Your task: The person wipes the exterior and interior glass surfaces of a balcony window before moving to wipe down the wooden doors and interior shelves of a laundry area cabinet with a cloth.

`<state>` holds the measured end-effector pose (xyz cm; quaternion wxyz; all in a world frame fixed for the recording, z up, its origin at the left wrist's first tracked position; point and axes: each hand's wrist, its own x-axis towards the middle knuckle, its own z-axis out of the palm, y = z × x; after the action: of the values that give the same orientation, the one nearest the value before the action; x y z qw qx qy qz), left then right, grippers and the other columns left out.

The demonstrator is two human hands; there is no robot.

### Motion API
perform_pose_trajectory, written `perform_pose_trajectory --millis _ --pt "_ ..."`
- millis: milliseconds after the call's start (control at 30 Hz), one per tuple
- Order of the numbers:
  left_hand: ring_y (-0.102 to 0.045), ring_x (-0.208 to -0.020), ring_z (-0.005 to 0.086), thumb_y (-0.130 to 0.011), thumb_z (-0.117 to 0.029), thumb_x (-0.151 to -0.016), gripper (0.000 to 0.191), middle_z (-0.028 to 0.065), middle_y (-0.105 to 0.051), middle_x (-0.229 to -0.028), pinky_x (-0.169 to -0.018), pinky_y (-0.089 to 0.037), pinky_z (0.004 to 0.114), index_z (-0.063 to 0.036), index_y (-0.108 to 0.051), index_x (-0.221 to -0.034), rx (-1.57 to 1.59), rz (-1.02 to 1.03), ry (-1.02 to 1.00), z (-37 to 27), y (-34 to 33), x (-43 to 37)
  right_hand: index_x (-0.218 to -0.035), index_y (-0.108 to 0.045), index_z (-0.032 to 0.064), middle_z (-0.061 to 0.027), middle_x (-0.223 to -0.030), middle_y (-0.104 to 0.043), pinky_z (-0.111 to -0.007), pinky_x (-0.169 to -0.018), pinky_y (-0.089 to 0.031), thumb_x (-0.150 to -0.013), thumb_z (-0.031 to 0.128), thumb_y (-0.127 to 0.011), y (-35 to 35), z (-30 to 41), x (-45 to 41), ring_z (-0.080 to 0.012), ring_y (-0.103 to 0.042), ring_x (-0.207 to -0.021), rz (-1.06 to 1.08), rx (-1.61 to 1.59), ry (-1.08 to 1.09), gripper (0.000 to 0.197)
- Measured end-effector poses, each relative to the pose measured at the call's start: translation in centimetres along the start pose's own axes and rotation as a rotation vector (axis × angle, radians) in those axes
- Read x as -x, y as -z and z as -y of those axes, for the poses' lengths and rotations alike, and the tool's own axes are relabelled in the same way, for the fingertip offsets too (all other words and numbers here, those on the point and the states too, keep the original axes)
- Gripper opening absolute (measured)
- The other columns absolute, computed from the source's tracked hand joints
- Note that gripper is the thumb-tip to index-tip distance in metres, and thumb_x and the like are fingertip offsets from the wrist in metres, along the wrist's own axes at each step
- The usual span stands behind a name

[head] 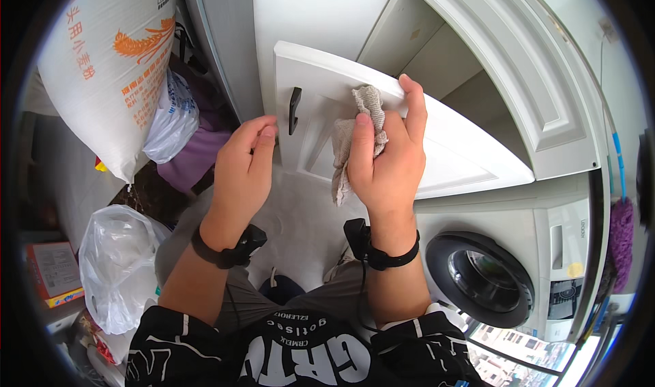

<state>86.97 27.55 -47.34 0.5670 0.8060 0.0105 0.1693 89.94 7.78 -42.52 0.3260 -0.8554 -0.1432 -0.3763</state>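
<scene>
A white panelled cabinet door (450, 157) with a black handle (294, 111) stands ajar before me. My right hand (391, 157) holds a crumpled beige cloth (344, 146) against the door's face, near its upper edge, with the index finger reaching over that edge. My left hand (245, 167) is at the door's handle-side edge, its fingertips close to the edge and partly hidden; no object shows in it. Whether those fingertips touch the door is unclear. Behind the door, part of the cabinet's inside (430, 49) shows.
A front-loading washing machine (542, 218) stands at the right, below a second panelled door (552, 80). At the left are a large white woven flour sack (107, 70), purple cloth (189, 162), a clear plastic bag (117, 269) and a red box (51, 267). Grey floor (291, 218) lies below.
</scene>
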Motion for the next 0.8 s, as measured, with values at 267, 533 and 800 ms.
perform_pose_trajectory --millis 267,533,800 --pt "-0.06 -0.119 0.041 -0.064 -0.01 -0.087 0.057 0.0224 -0.057 -0.135 -0.087 -0.053 0.049 0.0041 -0.048 -0.139 -0.058 0.009 -0.212 3.8 -0.3 -1.8 -0.091 -0.068 -0.0048 -0.0382 -0.147 -0.046 -0.045 -0.098 -0.048 -0.1 0.017 -0.059 0.6 1.3 1.1 -0.0463 -0.053 -0.133 0.113 -0.069 0.009 0.025" --pt "-0.07 -0.096 0.0398 -0.064 -0.005 -0.077 0.032 0.0219 -0.072 -0.099 -0.08 -0.054 0.047 -0.0002 -0.067 -0.109 -0.163 0.685 0.064 2.5 4.7 -1.7 -0.12 -0.061 -0.0097 -0.025 -0.145 -0.046 -0.044 -0.1 -0.046 -0.104 0.021 -0.059 1.7 3.3 5.1 -0.0338 -0.057 -0.12 0.014 0.05 0.146 0.034" --pt "-0.07 -0.094 0.0407 -0.062 0.001 -0.076 0.029 0.0203 -0.072 -0.098 -0.078 -0.053 0.045 -0.0005 -0.067 -0.105 -0.372 0.714 0.019 1.9 6.7 0.5 -0.105 -0.063 0.0011 -0.0131 -0.11 -0.063 -0.042 -0.082 -0.051 -0.08 0.015 -0.087 -1.9 8.6 6.8 -0.0316 -0.06 -0.092 -0.129 0.084 0.397 0.038"
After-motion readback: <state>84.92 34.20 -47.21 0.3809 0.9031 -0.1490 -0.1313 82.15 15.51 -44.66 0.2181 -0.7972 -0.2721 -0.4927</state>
